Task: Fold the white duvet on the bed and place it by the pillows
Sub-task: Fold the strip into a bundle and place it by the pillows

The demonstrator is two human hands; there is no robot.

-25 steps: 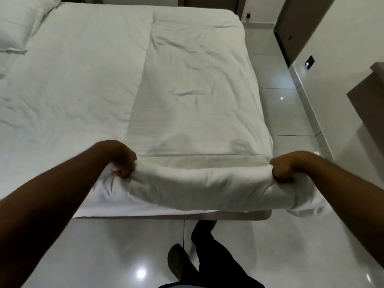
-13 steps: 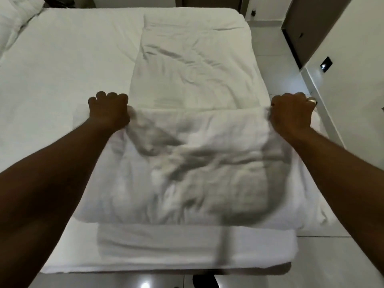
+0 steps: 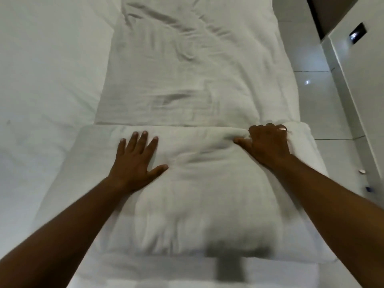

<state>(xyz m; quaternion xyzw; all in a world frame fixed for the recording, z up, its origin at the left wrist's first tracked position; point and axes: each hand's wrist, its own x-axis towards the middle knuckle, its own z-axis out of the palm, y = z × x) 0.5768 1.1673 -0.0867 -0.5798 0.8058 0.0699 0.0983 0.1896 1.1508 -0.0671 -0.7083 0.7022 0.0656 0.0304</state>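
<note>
Pressing down on a thick white quilted duvet (image 3: 187, 84), a person leans over one wide bed with a smooth white sheet (image 3: 47, 69), two bare forearms reaching in from the 7 and 4 o'clock corners of the head view. One duvet lies in a long strip along the right half of the mattress, running from the near edge toward 12 o'clock; its near end is doubled back on itself into one plump fold (image 3: 197, 183) that fills the middle of the view, the fold's far edge running across at centre height.

The left hand (image 3: 135, 161) lies flat on the fold at about 9 o'clock of it, four fingers straight and spread, thumb out to the side, gripping nothing. The right hand (image 3: 268, 142) sits at the fold's far edge toward 2 o'clock; its thumb stretches along the cloth and its fingers curl over the edge, bunching fabric beneath them. One metal ring (image 3: 282, 128) shows on that hand.

One strip of glossy pale tiled floor (image 3: 324, 96) runs beside the bed at 3 o'clock, bounded by one white wall (image 3: 361, 84) bearing one small dark rectangular wall plate (image 3: 357, 35) at 1 o'clock. Two small objects (image 3: 362, 171), blurred beyond telling, lie by the wall base at 3 o'clock.
</note>
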